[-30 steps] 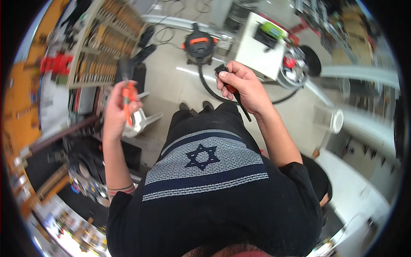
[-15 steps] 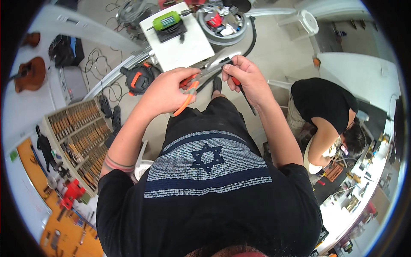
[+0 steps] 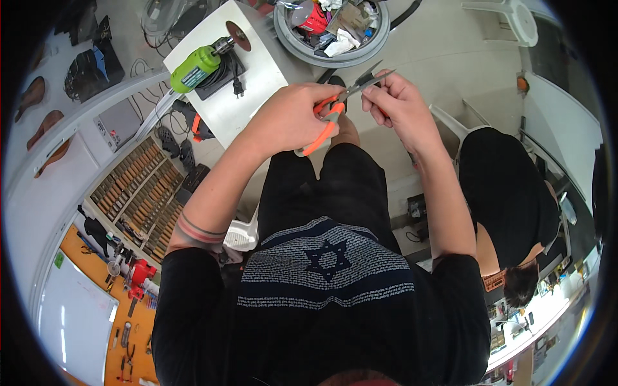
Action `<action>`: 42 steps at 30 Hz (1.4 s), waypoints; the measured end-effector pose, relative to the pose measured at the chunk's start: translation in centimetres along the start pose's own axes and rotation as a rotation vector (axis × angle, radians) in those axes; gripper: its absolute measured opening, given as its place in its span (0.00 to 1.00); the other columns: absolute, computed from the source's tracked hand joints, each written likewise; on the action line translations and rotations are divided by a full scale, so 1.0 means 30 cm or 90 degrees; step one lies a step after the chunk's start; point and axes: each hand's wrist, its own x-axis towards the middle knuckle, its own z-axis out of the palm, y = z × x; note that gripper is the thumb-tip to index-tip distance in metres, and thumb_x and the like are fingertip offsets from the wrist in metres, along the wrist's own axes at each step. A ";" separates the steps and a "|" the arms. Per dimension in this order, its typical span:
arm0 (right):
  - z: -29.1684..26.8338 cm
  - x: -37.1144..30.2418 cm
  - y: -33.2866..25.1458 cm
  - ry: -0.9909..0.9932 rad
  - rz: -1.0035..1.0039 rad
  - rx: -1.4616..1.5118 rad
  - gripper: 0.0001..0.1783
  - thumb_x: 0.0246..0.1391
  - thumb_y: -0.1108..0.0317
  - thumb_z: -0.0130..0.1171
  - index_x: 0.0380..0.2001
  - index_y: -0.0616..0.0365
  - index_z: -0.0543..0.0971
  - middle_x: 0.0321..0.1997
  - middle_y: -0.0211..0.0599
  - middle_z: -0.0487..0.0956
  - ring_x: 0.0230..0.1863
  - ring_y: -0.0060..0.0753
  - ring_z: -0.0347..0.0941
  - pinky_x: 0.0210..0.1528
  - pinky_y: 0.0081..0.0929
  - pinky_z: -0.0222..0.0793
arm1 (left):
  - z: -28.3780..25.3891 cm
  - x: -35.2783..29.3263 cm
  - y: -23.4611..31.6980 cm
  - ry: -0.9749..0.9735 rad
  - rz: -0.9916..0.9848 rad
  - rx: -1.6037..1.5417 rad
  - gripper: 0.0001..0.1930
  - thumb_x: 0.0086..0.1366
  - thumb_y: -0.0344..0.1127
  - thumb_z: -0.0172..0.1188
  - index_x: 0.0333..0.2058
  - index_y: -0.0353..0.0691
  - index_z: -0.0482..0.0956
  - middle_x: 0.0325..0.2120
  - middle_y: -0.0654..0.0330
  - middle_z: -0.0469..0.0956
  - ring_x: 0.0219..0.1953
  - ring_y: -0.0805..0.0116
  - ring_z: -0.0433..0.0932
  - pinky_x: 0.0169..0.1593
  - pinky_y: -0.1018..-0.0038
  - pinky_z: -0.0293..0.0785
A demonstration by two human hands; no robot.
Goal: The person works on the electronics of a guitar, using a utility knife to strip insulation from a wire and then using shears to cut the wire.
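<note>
My left hand (image 3: 286,116) grips a pair of scissors (image 3: 334,114) with orange and grey handles. The blades stand apart and point up and to the right, toward my right hand (image 3: 409,109). Pinched in the right fingers is a thin item with a red part and a black part, mostly hidden by the hand. A short dark piece shows between the blades near the right fingertips; whether it belongs to the held item, I cannot tell. Both hands are held out in front of me above my knees.
Ahead left, a green rotary tool (image 3: 196,67) with a disc rests on a white cabinet (image 3: 273,67). Beside it stands a round grey bin (image 3: 279,32) full of scrap. At left is a rack (image 3: 138,196) of wooden-handled tools. A person in black (image 3: 505,199) bends over a bench at right.
The view has shifted, and the scissors now point more steeply toward my right fingers. The black length that hung below my right hand no longer shows. The person at right leans lower.
</note>
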 end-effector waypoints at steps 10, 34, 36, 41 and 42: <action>-0.091 0.274 0.009 -0.040 0.045 -0.060 0.12 0.73 0.64 0.62 0.35 0.57 0.76 0.32 0.30 0.84 0.25 0.12 0.68 0.27 0.16 0.59 | -0.057 0.278 -0.108 0.008 0.017 0.006 0.40 0.52 0.35 0.76 0.67 0.38 0.79 0.39 0.51 0.85 0.39 0.63 0.84 0.51 0.69 0.81; -0.124 0.426 0.131 -0.071 0.025 -0.162 0.11 0.72 0.64 0.62 0.37 0.60 0.78 0.30 0.27 0.82 0.26 0.13 0.67 0.29 0.19 0.63 | 0.036 0.390 -0.293 0.086 0.120 0.050 0.34 0.56 0.29 0.71 0.65 0.37 0.80 0.37 0.44 0.83 0.38 0.47 0.82 0.47 0.62 0.81; -0.137 0.446 0.126 -0.079 0.014 -0.188 0.11 0.72 0.64 0.62 0.37 0.60 0.78 0.30 0.27 0.82 0.26 0.13 0.66 0.29 0.19 0.63 | 0.030 0.410 -0.287 0.091 0.105 0.034 0.34 0.56 0.28 0.71 0.64 0.37 0.81 0.36 0.44 0.83 0.37 0.47 0.82 0.46 0.62 0.81; -0.151 0.474 0.106 -0.087 0.012 -0.231 0.12 0.72 0.63 0.62 0.37 0.60 0.78 0.31 0.28 0.83 0.26 0.14 0.66 0.30 0.18 0.64 | 0.040 0.421 -0.328 0.089 0.118 0.049 0.33 0.57 0.29 0.70 0.64 0.36 0.81 0.38 0.44 0.84 0.34 0.49 0.82 0.44 0.63 0.81; -0.147 0.475 0.110 -0.088 0.013 -0.231 0.12 0.72 0.63 0.62 0.37 0.60 0.78 0.31 0.28 0.83 0.26 0.14 0.66 0.30 0.18 0.64 | 0.045 0.420 -0.337 0.089 0.117 0.048 0.33 0.57 0.29 0.70 0.64 0.36 0.81 0.38 0.44 0.84 0.34 0.49 0.82 0.44 0.63 0.81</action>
